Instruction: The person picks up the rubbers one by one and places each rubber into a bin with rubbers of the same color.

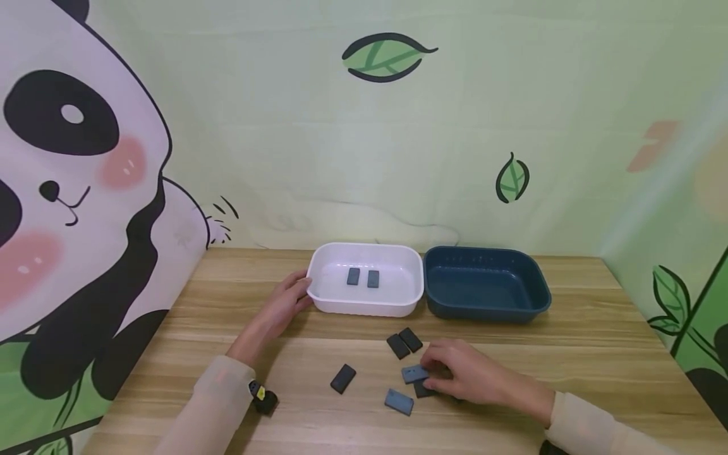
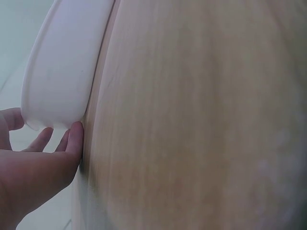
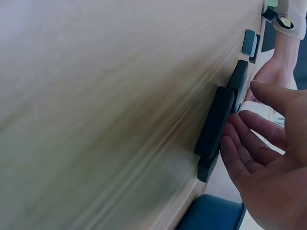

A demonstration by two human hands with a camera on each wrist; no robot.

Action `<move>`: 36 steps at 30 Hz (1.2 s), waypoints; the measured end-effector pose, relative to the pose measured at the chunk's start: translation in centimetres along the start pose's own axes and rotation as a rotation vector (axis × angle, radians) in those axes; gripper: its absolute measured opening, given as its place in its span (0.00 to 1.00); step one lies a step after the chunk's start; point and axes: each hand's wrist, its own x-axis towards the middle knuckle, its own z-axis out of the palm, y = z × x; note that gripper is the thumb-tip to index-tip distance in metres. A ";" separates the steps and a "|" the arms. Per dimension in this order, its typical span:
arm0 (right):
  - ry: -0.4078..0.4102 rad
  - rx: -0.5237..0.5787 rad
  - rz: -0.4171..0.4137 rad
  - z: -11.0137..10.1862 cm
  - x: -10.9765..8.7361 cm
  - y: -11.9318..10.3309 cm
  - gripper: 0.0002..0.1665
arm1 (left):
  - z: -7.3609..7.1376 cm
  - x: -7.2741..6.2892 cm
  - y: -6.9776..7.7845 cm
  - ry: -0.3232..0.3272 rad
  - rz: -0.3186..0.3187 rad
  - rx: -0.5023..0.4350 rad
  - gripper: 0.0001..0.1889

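Observation:
My left hand (image 1: 287, 300) touches the left end of a white plastic bin (image 1: 364, 309), thumb near its rim and fingers against its wall. Two small blue-grey rectangular tiles (image 1: 373, 279) lie inside. At the right, my right hand (image 1: 463, 370) reaches down over loose tiles, thumb and fingers spread apart. Closest to its fingertips is a blue-grey tile (image 1: 414, 374), with a black tile (image 1: 423, 388) partly under the hand. In the right wrist view, the fingers (image 3: 252, 139) are beside the dark tiles (image 3: 216, 122), and I see none pinched.
A dark blue bin (image 1: 486, 309) stands against the white one's right side. Two black tiles (image 1: 398, 346) lie in front of the bins, another black tile (image 1: 343, 378) farther left. A second loose blue-grey tile (image 1: 399, 402) is nearer the front. A printed cloth hangs behind.

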 end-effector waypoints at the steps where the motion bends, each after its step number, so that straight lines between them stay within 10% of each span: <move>1: 0.001 -0.010 0.001 0.1 0.1 -0.1 0.11 | 0.0 0.0 0.0 0.002 -0.002 -0.002 0.30; 36: -0.002 -0.118 -0.102 2.4 2.5 -2.1 0.20 | -0.2 -0.1 0.0 -0.006 -0.006 0.031 0.31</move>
